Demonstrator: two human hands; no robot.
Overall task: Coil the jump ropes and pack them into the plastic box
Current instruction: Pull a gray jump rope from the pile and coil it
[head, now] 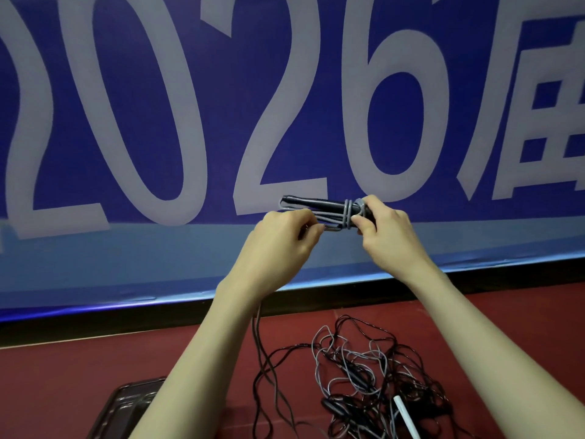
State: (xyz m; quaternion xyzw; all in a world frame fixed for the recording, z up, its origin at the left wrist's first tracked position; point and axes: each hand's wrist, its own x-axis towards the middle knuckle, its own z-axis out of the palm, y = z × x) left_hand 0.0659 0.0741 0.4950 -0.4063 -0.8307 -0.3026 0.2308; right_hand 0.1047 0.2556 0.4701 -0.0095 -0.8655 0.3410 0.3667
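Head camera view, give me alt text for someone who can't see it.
Two bare hands hold up a coiled grey jump rope with black handles, left hand pinching the loops, right hand gripping the wrapped end. Below, tangled ropes lie on a red floor beside a dark plastic box.

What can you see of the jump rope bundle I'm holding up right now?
The coiled jump rope is a compact bundle held roughly level in front of the blue banner. Dark handles lie side by side with folded grey cord, and several turns of cord wrap crosswise near its right end. The left hand pinches the loops on the left; the right hand grips the wrapped end. It touches nothing else.
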